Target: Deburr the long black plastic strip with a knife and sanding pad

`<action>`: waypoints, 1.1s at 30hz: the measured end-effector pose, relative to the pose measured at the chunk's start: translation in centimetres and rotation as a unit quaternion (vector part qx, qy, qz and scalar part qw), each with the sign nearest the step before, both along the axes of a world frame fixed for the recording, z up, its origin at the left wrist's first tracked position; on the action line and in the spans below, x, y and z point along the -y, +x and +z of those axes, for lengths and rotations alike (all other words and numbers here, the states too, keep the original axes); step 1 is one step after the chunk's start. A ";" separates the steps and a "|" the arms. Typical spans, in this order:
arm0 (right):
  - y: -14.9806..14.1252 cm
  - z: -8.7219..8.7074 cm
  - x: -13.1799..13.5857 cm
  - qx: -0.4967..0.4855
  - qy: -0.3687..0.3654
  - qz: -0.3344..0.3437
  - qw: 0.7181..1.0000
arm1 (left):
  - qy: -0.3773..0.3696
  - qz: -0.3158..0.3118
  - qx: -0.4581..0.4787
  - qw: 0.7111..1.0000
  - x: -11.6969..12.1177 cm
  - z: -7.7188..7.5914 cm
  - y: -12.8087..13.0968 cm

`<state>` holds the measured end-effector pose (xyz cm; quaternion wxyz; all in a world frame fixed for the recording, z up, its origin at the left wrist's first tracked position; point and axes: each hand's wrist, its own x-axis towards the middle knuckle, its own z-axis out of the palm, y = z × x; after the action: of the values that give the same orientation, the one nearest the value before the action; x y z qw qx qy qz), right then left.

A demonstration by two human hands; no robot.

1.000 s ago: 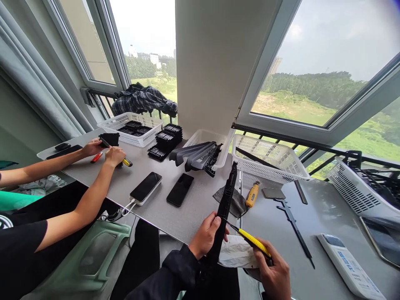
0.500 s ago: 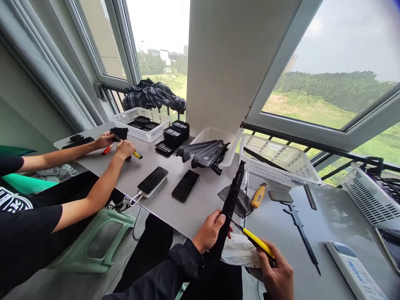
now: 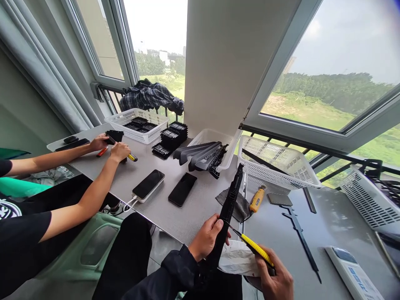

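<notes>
My left hand (image 3: 206,237) is wrapped round a long black plastic part (image 3: 230,204) that stands tilted, its upper end near the white basket. My right hand (image 3: 275,280) grips a yellow-handled knife (image 3: 254,248), whose thin blade touches the black part just beside my left fingers. Below both hands lies a crumpled white bag (image 3: 236,258).
A co-worker on the left holds a small black part (image 3: 115,136) and a yellow tool (image 3: 131,157). Two phones (image 3: 182,189), white baskets (image 3: 275,163) with black parts, a yellow knife (image 3: 256,199), a grey cloth (image 3: 238,202), a thin black strip (image 3: 301,239) and a white device (image 3: 351,271) lie on the grey table (image 3: 193,212).
The view has shifted slightly; my hands keep the same grip, with the knife blade still against the black part. The co-worker's hands stay on their small part.
</notes>
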<state>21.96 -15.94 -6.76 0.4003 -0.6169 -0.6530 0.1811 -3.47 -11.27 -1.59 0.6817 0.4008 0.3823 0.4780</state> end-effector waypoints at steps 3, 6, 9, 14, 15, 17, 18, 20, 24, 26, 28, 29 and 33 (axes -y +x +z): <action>-1.0 0.9 0.2 -0.020 0.007 -0.007 1.000 | -0.008 -0.001 -0.006 1.000 -0.1 0.2 0.0; -1.7 1.3 0.1 -0.038 0.001 -0.005 0.999 | -0.012 -0.006 -0.013 1.000 -0.4 0.1 -0.2; -1.6 1.1 -0.1 -0.048 0.007 -0.005 0.999 | -0.006 -0.023 -0.018 1.000 -0.5 -0.2 -0.3; -1.7 0.3 -0.2 -0.057 0.005 0.004 0.998 | -0.005 -0.011 -0.021 1.000 -0.4 -0.5 -0.3; -1.9 0.2 -0.2 -0.063 0.006 -0.006 0.998 | -0.008 -0.007 -0.019 1.000 -0.4 -0.5 -0.3; -2.1 0.3 -0.2 -0.069 0.011 -0.020 0.997 | -0.013 -0.001 -0.011 1.000 -0.4 -0.7 -0.3; -2.2 0.4 -0.3 -0.068 0.013 -0.017 0.997 | -0.016 -0.001 -0.007 1.000 -0.4 -0.7 -0.3; -2.2 0.6 -0.3 -0.059 0.019 0.003 0.998 | -0.021 -0.002 -0.004 1.000 -0.5 -0.7 -0.2; -2.0 1.1 -0.1 -0.057 0.042 -0.001 0.997 | -0.018 -0.026 -0.015 0.999 -0.6 -0.1 -0.3; -2.1 1.4 0.0 -0.064 0.050 -0.013 0.997 | -0.021 -0.035 -0.025 0.999 -0.6 0.4 -0.3; -2.2 1.8 0.0 -0.069 0.053 -0.018 0.996 | -0.026 -0.035 -0.036 0.998 -0.6 0.9 -0.4; -2.3 1.9 -0.1 -0.068 0.053 -0.018 0.996 | -0.027 -0.036 -0.040 0.998 -0.6 1.0 -0.5; -2.6 2.1 -0.4 -0.068 0.033 -0.010 0.997 | -0.024 -0.031 -0.045 0.998 -0.6 0.8 -0.5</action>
<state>19.36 -15.57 -4.69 0.4653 -0.5966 -0.6236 0.1968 -4.01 -10.70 -0.82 0.6875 0.4173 0.4115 0.4287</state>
